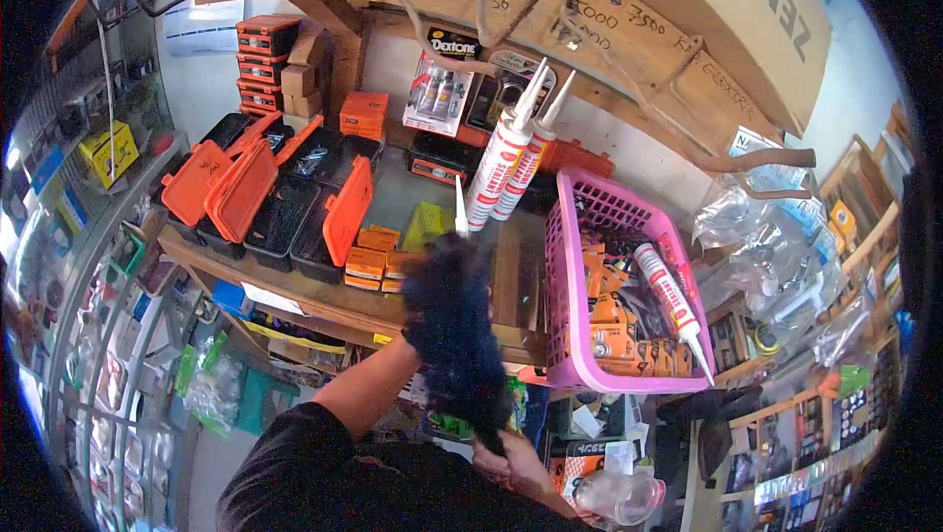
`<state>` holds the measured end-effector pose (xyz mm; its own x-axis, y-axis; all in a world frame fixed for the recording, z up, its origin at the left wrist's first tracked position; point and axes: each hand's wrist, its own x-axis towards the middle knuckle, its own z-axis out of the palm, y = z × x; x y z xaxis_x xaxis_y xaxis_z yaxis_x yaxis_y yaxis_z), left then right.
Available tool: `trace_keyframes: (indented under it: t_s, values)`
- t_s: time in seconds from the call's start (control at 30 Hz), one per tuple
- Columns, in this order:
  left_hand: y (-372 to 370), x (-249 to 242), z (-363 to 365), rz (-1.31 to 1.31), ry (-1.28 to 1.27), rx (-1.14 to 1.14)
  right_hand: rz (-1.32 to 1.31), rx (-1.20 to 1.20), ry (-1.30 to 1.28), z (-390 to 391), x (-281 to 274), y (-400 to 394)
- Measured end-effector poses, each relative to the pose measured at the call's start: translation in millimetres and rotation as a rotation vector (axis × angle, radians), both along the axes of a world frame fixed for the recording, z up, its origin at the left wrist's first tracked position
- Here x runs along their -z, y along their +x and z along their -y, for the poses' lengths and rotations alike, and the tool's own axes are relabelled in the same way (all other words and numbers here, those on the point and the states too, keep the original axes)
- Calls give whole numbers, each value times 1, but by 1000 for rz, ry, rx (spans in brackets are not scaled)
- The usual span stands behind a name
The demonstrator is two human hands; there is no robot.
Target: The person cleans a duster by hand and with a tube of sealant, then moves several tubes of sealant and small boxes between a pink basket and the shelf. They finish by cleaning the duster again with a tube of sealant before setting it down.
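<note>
A dark, fluffy duster [452,326], blurred by motion, hangs over the shelf's front edge. My right hand [511,463] is closed round its lower end. My left forearm reaches up behind the duster, which hides the hand and its fingers. A white nozzle [461,206] pokes up just above the duster; whatever is under it is hidden. Two white and red sealant tubes [499,164] stand upright behind. To the right, a pink basket [580,336] holds orange packets and another sealant tube [668,291]. Small orange boxes [366,265] lie left of the duster.
Black cases with orange lids [236,193] stand open on the left of the wooden shelf [285,281]. Metal hooks [471,65] hang overhead. Plastic bags [776,257] hang at the right, and a clear jar [619,496] is low down near my right hand.
</note>
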<state>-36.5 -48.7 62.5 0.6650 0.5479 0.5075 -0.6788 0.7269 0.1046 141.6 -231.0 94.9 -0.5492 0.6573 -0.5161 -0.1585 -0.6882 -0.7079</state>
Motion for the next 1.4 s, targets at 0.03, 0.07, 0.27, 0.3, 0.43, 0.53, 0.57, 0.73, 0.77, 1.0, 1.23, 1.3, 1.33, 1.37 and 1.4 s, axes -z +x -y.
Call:
trace_keyframes:
  t_s: [0.03, 0.07, 0.27, 0.3, 0.43, 0.53, 0.57, 0.73, 0.77, 1.0, 1.23, 1.3, 1.33, 1.37, 1.4]
  values:
    - [-3, -32, 15, -195, -183, -182, -147, 6, -21, -4, 11, 7]
    - [-4, -50, 23, -390, -366, -364, -354, 47, -70, -9, 10, 11]
    - [-5, -29, 14, -325, -308, -252, -339, -70, -26, -6, 17, 5]
    - [2, 35, -12, -299, -152, -284, -171, -77, -23, -2, 12, 1]
    - [0, -9, 6, -210, -126, -220, -10, 166, -188, -2, 27, 9]
    - [-2, -43, 19, -317, -211, -345, -545, 149, -202, -7, 9, 4]
    - [-2, -43, 18, -322, -235, -329, -553, 160, -203, -6, 14, 5]
    - [5, 12, -9, -1136, 429, -1013, 77, -10, 110, 3, 17, -5]
    - [5, 7, -5, -930, 266, -912, -58, 74, 57, 3, 16, -2]
    - [-6, -17, 4, -357, -251, -336, -127, 140, -102, 2, 4, 5]
    - [-7, -18, 11, -271, -355, -223, -204, 65, 1, 1, 3, 5]
    - [-5, -18, 10, -257, -332, -271, -423, 167, -44, -1, 3, 5]
    - [-3, -29, 17, -293, -337, -332, -424, 169, -36, -1, 4, 4]
    - [-3, -40, 22, -332, -321, -338, -297, 117, -25, 0, 6, 4]
    - [-3, -46, 25, -372, -305, -346, -169, 66, -14, 2, 8, 3]
